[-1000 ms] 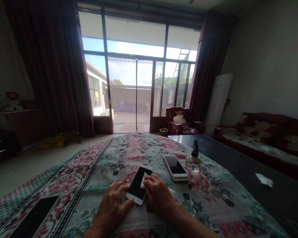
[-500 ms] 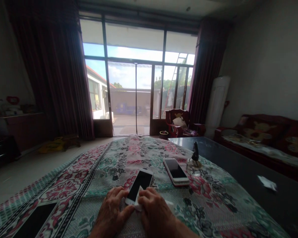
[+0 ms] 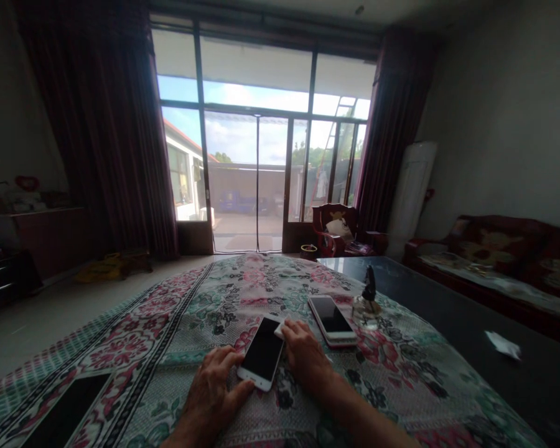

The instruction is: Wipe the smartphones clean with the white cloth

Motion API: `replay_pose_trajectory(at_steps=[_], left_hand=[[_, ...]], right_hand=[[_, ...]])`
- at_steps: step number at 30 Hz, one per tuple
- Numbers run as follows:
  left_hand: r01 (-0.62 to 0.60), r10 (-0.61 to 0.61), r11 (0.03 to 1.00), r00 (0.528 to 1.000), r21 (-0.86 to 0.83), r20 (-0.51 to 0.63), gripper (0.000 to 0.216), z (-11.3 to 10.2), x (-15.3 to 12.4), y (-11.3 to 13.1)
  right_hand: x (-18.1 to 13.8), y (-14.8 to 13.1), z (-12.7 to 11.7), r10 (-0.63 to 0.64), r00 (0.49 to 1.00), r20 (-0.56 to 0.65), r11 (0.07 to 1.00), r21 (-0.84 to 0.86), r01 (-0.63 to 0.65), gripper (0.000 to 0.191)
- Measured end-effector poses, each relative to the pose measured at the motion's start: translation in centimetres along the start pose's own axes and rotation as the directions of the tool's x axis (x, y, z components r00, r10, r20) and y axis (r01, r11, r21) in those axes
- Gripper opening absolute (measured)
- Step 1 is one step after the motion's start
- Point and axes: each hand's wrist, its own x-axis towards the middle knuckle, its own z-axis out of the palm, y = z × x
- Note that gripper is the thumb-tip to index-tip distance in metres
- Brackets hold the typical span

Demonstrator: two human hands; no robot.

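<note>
The phone [image 3: 262,350] between the left fingers [image 3: 228,356] and right fingers [image 3: 295,330] has a white frame and black screen; the tissue [image 3: 279,330] in the right fingers is white. Beneath them, the cloth [image 3: 256,420] has a floral pattern in pink, red, green and black on a pale ground. Beyond the right fingers, another phone [image 3: 332,317] is white around black, and the bottle [image 3: 368,313] has a black top.

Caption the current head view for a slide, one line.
Left hand steadies a white phone on a floral tablecloth while the right hand holds a white wipe at its far right corner.
</note>
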Motion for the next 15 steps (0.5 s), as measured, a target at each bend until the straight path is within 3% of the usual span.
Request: replay_pose_trajectory(at_steps=[6, 12, 15], left_hand=[[-0.013, 0.013, 1.0, 0.999, 0.003, -0.046, 0.033, 0.5, -0.2, -0.4], [-0.021, 0.021, 1.0, 0.999, 0.001, -0.027, 0.03, 0.3, -0.1, -0.2], [-0.034, 0.034, 0.999, 0.999, 0.002, -0.033, 0.03, 0.4, -0.1, -0.4]], right_hand=[[-0.2, 0.4, 0.2, -0.033, 0.999, -0.004, 0.999, 0.01, 0.033, 0.042], [-1.9, -2.1, 0.6, -0.327, 0.945, 0.005, 0.932, 0.167, 0.321, 0.034], [-2.1, -2.8, 0.7, -0.394, 0.918, 0.044, 0.907, 0.179, 0.381, 0.029]])
